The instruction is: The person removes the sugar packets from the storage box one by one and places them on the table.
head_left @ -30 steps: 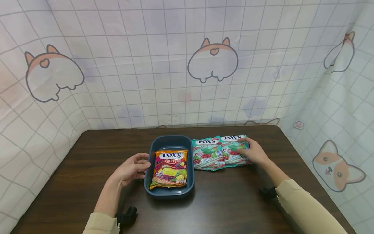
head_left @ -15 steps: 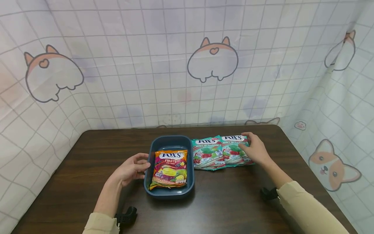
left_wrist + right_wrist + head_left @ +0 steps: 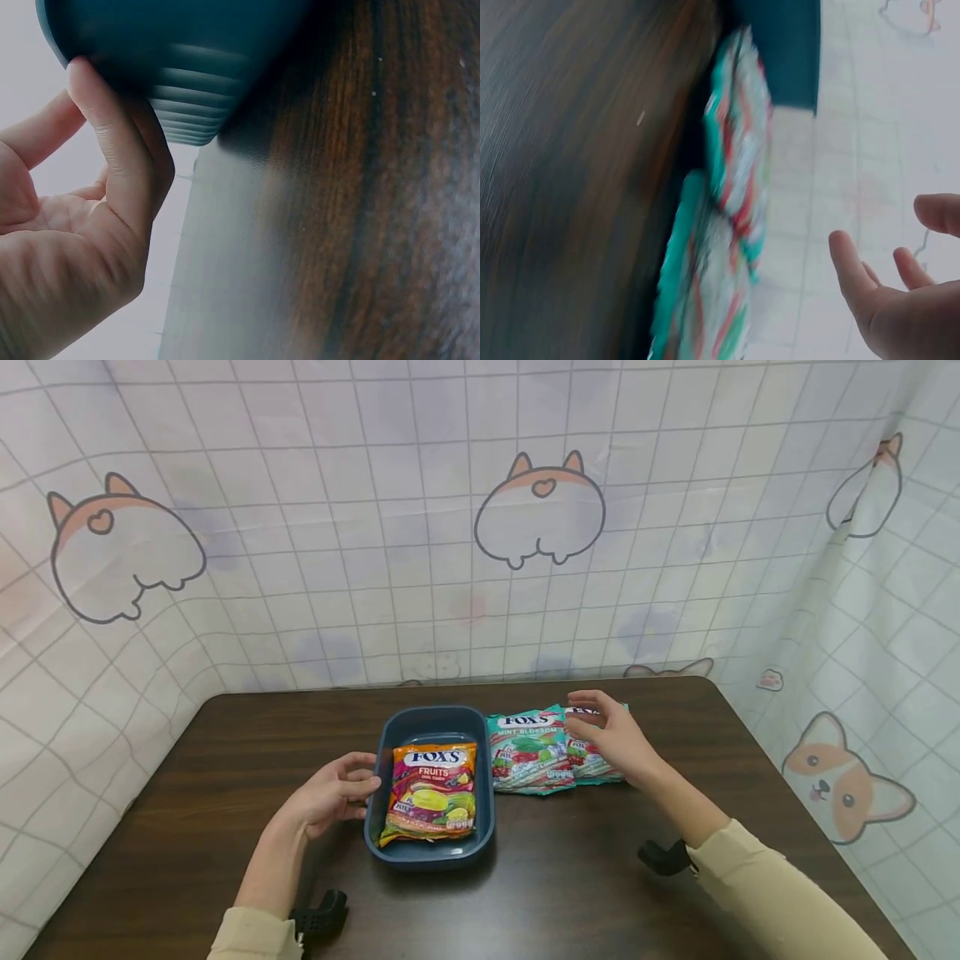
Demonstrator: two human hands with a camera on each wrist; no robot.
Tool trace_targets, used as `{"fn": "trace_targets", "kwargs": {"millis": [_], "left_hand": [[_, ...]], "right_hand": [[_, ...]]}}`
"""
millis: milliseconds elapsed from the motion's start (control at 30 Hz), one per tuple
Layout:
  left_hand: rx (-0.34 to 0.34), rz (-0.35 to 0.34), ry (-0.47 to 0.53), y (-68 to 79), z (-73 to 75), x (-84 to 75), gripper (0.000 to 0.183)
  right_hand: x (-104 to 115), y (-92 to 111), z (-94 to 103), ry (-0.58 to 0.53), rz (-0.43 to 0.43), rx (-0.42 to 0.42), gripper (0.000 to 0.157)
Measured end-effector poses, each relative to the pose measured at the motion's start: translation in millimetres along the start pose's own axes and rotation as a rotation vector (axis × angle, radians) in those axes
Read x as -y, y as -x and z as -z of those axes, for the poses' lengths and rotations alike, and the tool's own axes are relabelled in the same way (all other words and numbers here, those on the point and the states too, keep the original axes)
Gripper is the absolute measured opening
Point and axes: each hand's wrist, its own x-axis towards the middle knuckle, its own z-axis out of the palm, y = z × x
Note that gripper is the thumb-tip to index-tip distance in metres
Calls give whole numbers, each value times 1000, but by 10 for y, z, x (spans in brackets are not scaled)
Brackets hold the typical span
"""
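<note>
In the head view my left hand touches the left side of a dark blue tray, its fingertips right at the rim. The left wrist view shows a fingertip against the edge of the ribbed tray. An orange bag of Fox's Fruits candy lies in the tray. My right hand hovers with spread fingers over two teal bags of Fox's Mint Blossom candy; it holds nothing. The left mint bag lies against the tray's right side, and the right mint bag is partly hidden behind the hand.
All of this stands on a dark brown wooden table. A white grid-patterned curtain with corgi drawings hangs behind the table and along its sides. A black wrist camera sits at my left sleeve.
My right hand has come off the right mint bag, first shifting to its right edge, then swinging left above the bags. The left hand stays at the tray; the view has turned slightly.
</note>
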Motion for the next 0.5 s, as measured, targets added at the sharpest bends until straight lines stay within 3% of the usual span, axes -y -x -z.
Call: {"fn": "trace_targets", "kwargs": {"millis": [233,500], "left_hand": [[2,-7,-4,-12,6,4,51],[0,-5,-2,-10,10,22,51]], "right_hand": [[135,6,-180,-155,-7,94,55],[208,59,-370,-258,-79,121,54]]}}
